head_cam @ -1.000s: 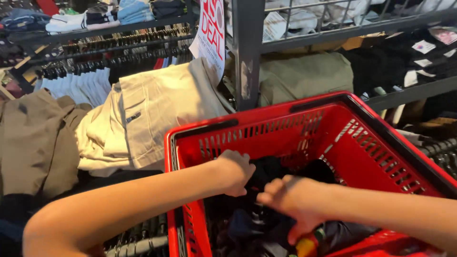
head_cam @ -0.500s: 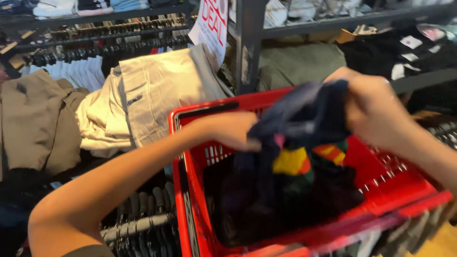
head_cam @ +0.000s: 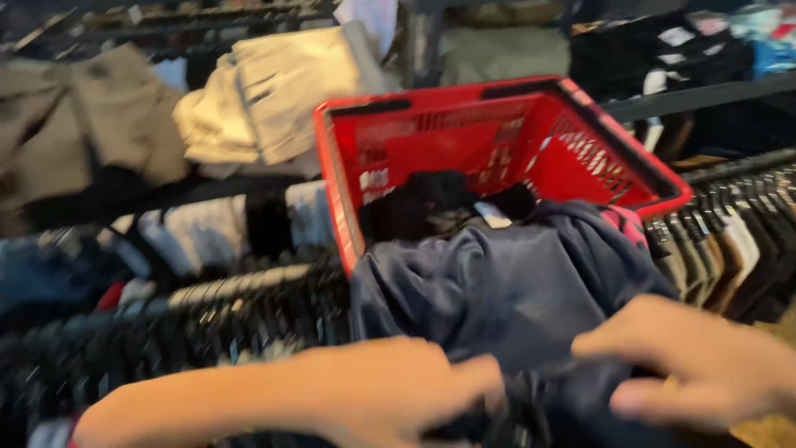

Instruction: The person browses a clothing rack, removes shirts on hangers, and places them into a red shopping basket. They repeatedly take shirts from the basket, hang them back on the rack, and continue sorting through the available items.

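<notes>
Below, the head view looks down on two bare hands working a dark navy garment (head_cam: 506, 290) at the near edge of a red plastic shopping basket (head_cam: 340, 191). Left hand (head_cam: 390, 394), near centre, is closed on the garment's near hem, fingers curled into the fabric. Right hand (head_cam: 705, 365), near right, lies on the same garment with thumb and fingers pinching a fold; both hands therefore hold the cloth, though motion blur hides the fingertips. The garment drapes over the basket's near rim, its far part resting inside the basket and its near part bunched between the hands. A patch of pink fabric (head_cam: 626, 224) shows at the garment's right edge. Farther inside the basket lie other dark clothes (head_cam: 423, 203). To the far left, folded beige garments (head_cam: 274, 91) sit piled on a shelf, with olive-brown clothing (head_cam: 75, 116) beside them. A row of hangers (head_cam: 207, 299) on a rail runs across the near left; more hanging clothes (head_cam: 730, 241) fill the right.
</notes>
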